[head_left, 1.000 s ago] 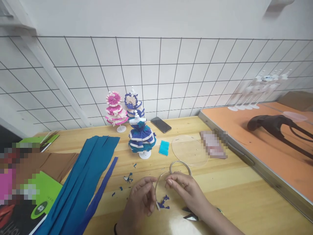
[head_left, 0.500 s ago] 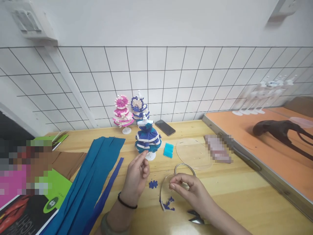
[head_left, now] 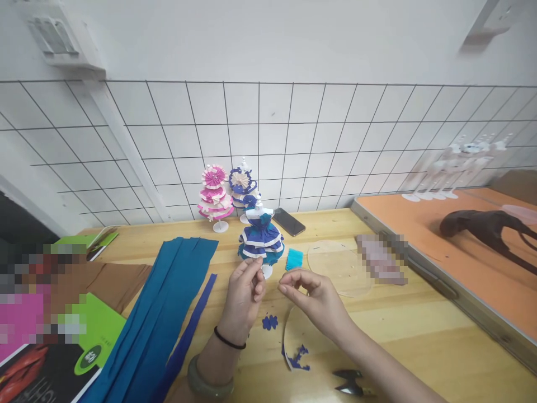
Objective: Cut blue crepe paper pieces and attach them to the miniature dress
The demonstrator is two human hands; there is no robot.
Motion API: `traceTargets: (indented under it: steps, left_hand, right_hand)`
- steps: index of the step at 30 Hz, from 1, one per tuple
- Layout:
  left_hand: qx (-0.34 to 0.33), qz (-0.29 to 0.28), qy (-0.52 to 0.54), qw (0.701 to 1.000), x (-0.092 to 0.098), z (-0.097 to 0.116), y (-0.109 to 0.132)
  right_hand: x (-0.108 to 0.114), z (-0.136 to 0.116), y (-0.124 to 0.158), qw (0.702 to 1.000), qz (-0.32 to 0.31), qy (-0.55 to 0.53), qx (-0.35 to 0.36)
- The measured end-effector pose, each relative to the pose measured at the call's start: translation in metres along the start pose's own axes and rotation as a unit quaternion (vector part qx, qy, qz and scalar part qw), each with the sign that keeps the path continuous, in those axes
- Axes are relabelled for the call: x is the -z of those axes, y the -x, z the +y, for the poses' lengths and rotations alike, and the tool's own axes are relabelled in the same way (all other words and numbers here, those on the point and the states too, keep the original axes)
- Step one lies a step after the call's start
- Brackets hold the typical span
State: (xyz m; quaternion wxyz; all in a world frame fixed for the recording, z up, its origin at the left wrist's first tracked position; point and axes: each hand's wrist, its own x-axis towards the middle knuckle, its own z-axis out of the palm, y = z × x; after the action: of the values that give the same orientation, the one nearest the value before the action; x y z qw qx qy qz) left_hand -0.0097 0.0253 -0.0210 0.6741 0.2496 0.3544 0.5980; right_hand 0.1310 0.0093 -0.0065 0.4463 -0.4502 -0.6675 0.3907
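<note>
My left hand [head_left: 245, 294] is raised over the wooden table [head_left: 419, 330] with its fingertips pinched together just below the blue-and-white paper dress figure [head_left: 260, 239]; what it pinches is too small to make out. My right hand [head_left: 314, 296] hovers beside it with thumb and forefinger curled close and nothing visible between them. A small blue paper flower [head_left: 270, 322] lies on the table under the hands. A clear curved sheet [head_left: 293, 338] with blue scraps [head_left: 298, 358] lies in front of my right wrist.
Teal crepe paper [head_left: 159, 319] and a dark blue strip [head_left: 188, 330] lie at the left. Pink [head_left: 215, 193] and blue [head_left: 241, 182] paper figures stand by the tiled wall. A phone [head_left: 289, 221], a clear disc [head_left: 339, 266], a teal pleated piece [head_left: 294, 259] and small scissors [head_left: 350, 382] are nearby.
Both hands rose from the clear sheet toward the dress figure. The blue flower now lies on the table. The view shifted slightly left.
</note>
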Motion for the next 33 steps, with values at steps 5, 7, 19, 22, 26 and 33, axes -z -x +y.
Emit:
traceTargets:
  steps: [5,7,19,22,26,33]
  left_hand:
    - [-0.015,0.005,-0.014,1.000,0.001,0.000,0.000]
    - [-0.016,0.007,-0.016,1.000,0.002,-0.001,0.000]
    - [0.001,0.012,-0.017,1.000,0.001,0.000,-0.001]
    - [0.004,0.013,-0.013,1.000,0.000,0.002,-0.001]
    - [0.008,0.012,-0.010,1.000,0.000,0.002,-0.001]
    - [0.009,0.021,-0.008,1.000,0.002,0.001,0.001]
  right_hand:
    - [-0.015,0.001,-0.021,0.998,0.047,-0.031,0.014]
    - [-0.020,0.003,-0.027,0.997,0.063,-0.044,0.021]
    - [-0.028,0.008,-0.033,0.994,0.088,-0.038,0.055]
    - [-0.023,0.005,-0.032,0.992,0.090,-0.011,0.083]
    - [-0.020,0.004,-0.032,0.989,0.099,0.011,0.111]
    - [-0.020,-0.004,-0.034,0.988,0.082,-0.128,-0.017]
